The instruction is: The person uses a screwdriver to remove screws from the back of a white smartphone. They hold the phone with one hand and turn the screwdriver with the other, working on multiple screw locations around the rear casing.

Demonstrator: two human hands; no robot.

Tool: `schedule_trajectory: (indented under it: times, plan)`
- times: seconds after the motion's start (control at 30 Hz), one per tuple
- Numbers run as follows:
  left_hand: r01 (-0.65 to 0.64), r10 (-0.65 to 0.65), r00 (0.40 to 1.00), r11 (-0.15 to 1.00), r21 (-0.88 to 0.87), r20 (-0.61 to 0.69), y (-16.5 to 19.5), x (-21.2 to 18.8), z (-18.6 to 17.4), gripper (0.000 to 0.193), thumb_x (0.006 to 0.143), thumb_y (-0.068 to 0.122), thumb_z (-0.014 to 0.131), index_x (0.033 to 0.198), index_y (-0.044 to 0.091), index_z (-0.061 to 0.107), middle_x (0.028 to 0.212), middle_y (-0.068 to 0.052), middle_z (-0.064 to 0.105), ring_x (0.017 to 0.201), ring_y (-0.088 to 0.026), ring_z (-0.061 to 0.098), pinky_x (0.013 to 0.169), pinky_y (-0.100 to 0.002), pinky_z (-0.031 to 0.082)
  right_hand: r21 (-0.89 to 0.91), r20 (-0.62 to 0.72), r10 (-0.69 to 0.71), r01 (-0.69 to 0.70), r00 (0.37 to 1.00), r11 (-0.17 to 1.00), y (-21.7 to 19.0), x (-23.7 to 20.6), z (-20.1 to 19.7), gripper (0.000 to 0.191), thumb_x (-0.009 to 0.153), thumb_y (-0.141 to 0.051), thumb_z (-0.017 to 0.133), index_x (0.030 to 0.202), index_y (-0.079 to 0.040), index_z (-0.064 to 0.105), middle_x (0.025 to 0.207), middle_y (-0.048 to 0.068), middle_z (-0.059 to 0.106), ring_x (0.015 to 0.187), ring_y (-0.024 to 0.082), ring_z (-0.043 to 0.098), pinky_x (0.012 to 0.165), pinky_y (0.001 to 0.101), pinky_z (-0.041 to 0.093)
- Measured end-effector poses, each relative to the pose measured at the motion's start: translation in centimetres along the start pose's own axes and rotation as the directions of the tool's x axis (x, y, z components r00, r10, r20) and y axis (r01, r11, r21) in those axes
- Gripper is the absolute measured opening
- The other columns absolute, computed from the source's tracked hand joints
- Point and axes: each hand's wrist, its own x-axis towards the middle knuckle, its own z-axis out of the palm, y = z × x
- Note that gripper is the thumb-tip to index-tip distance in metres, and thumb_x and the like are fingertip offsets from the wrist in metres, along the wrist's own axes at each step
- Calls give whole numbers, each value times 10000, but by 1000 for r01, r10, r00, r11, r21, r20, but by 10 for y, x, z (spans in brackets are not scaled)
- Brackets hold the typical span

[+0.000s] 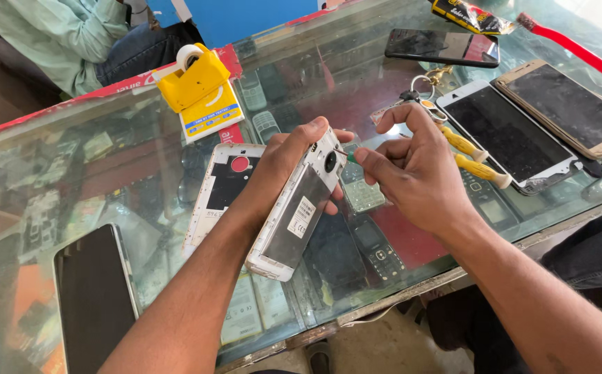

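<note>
Phone [299,211] gripped by left hand [288,161], right hand [412,173] pinching screwdriver [349,157]

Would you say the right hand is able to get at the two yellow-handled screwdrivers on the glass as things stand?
Probably yes: the yellow-handled screwdrivers lie uncovered on the glass counter just beyond the right hand, but its fingers pinch a small green-tipped tool.

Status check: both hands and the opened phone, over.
Left hand grips opened white phone, tilted above glass counter. Right hand pinches small tool tip at phone's upper edge. White back cover lies beside; nothing blocking.
</note>
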Motion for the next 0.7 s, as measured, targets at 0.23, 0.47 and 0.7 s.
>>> schedule_trajectory:
  times: [0.23, 0.47, 0.7]
  plan:
    - [4, -2, 999, 998, 57, -37, 1, 1, 4, 724, 895, 587, 546, 1225, -35, 711, 619, -81, 633, 492, -118, 640, 411, -246, 549, -61, 58, -168, 171, 984, 983, 4, -4, -3, 356, 921, -127, 783, 1146, -59, 517, 835, 11, 642, 703, 32, 548, 568, 210, 455]
    - [-19, 39, 995, 979, 201, -95, 2, -1, 5, 637, 914, 556, 568, 1163, -7, 735, 592, -55, 589, 455, -86, 571, 380, -226, 477, 12, 71, -162, 162, 984, 987, 2, -4, -4, 312, 945, -88, 761, 1162, -47, 542, 812, 34, 668, 665, 41, 530, 551, 210, 414]
    - [-4, 26, 995, 972, 236, -92, 3, 1, 6, 619, 914, 547, 572, 1139, -4, 742, 577, -48, 589, 449, -81, 567, 393, -221, 470, 82, 64, 43, -48, 997, 995, -2, -4, -4, 279, 914, -143, 746, 1109, -67, 562, 769, 21, 724, 582, 52, 543, 489, 232, 391]
